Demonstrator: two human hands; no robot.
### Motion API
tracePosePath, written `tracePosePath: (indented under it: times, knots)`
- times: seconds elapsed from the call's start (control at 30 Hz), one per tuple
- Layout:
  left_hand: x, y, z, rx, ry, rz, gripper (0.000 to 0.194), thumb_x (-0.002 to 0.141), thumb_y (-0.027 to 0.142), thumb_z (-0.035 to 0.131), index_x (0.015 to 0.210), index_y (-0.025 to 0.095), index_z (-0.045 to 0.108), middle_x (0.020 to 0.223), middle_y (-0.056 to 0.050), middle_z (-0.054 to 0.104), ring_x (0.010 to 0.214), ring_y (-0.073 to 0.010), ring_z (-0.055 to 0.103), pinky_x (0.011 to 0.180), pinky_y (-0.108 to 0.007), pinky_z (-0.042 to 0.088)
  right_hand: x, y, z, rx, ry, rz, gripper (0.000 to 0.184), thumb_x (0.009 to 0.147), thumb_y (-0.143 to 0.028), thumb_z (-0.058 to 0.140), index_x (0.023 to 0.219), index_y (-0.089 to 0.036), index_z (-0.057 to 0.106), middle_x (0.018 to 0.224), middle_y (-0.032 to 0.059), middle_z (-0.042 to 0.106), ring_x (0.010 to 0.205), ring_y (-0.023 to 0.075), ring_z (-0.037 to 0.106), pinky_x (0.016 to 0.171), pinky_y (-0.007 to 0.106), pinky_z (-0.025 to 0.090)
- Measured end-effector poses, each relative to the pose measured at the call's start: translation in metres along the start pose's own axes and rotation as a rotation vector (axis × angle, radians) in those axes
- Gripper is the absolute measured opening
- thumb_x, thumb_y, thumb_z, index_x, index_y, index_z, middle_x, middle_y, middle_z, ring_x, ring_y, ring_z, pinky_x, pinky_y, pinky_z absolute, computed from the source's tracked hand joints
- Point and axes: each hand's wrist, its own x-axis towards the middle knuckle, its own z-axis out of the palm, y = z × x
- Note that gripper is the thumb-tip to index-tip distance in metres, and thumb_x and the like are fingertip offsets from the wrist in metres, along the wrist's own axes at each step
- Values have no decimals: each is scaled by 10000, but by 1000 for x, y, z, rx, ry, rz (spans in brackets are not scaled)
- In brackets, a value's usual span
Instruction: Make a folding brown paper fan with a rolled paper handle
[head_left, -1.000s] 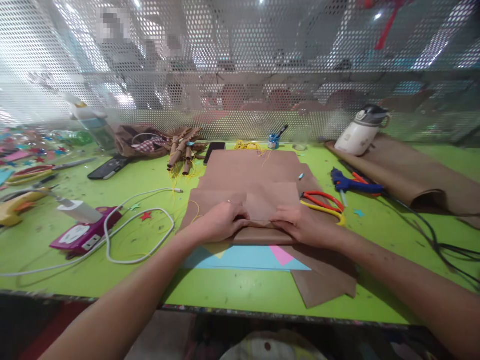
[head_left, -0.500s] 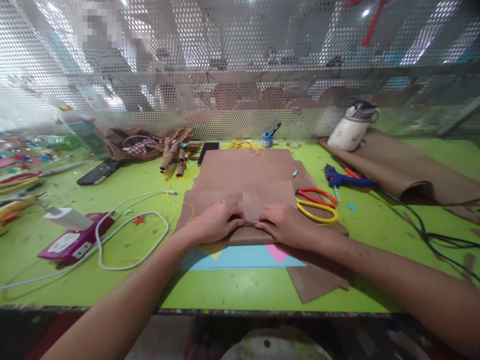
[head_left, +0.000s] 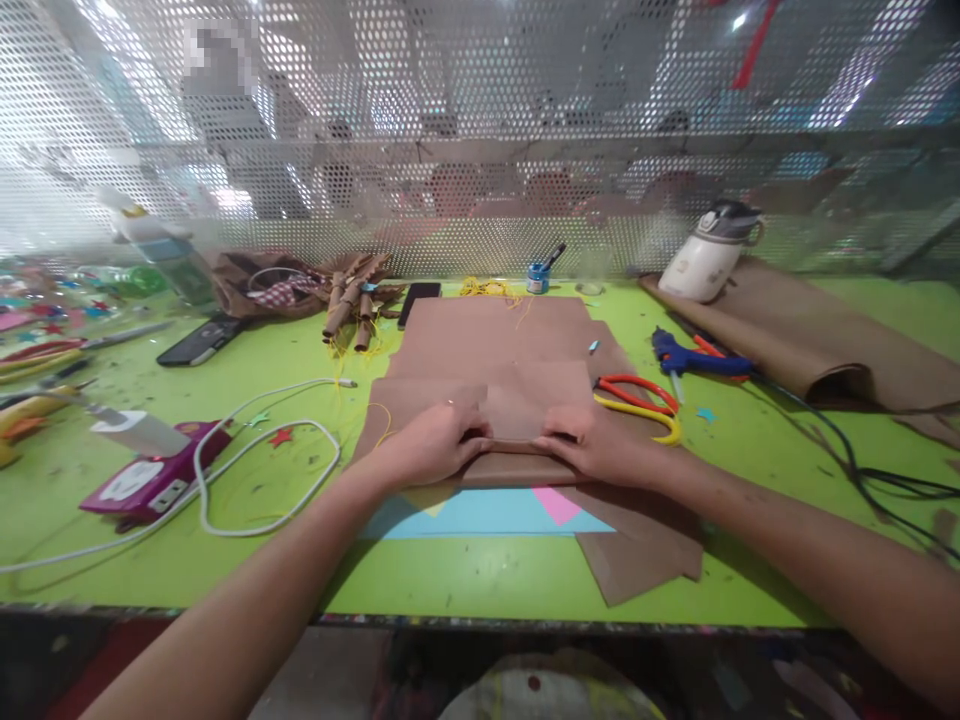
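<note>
A sheet of brown kraft paper [head_left: 536,390] lies over a stack of larger brown sheets [head_left: 495,325], its near edge rolled into a narrow fold. My left hand [head_left: 448,440] pinches the left part of that fold, fingers curled. At the fold's right part my right hand [head_left: 589,440] grips in the same way, thumb along the near side. A short stretch of folded edge shows between the hands. Scissors with red and yellow handles [head_left: 637,395] lie just beyond my right hand. Blue paper [head_left: 487,515] and a pink piece [head_left: 556,504] stick out under the stack.
A blue glue gun [head_left: 697,357], a white flask [head_left: 709,255] and a large brown paper roll [head_left: 832,350] are at the right. Leftward are a purple power strip [head_left: 161,475], a white cable [head_left: 266,530] and a phone [head_left: 201,340]. Rolled paper tubes [head_left: 352,300] lie at the back.
My right hand has slid rightward along the folded edge, widening the gap between the hands. My left hand stays nearly in place on the fold.
</note>
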Motion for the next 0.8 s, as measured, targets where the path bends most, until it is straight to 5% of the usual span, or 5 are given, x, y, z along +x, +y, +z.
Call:
tracePosePath:
  times: [0.4,0.57,0.8]
  knots:
    - [2,0,0,-5,-2,-5,257,875,338,451,839,189,658,807,-46,656,751,-165,581,694,-255,408,-41,23,-21,-207,-89,-73,319,949,-308,384,742,-159,576,732,63,598,697,169,520,658,284,372]
    - [3,0,0,6,-7,-35,249,866,332,454,839,184,653,807,-48,655,740,-168,574,683,-259,404,-40,25,-23,-107,-97,-7,261,928,-283,425,790,-154,604,768,70,623,722,171,546,670,282,399]
    - [3,-1,-1,-18,-12,-31,224,855,311,464,841,180,646,814,-42,654,743,-165,570,680,-258,400,-32,25,-50,11,-289,-15,131,835,-179,536,847,-170,666,801,47,662,752,161,578,684,263,423]
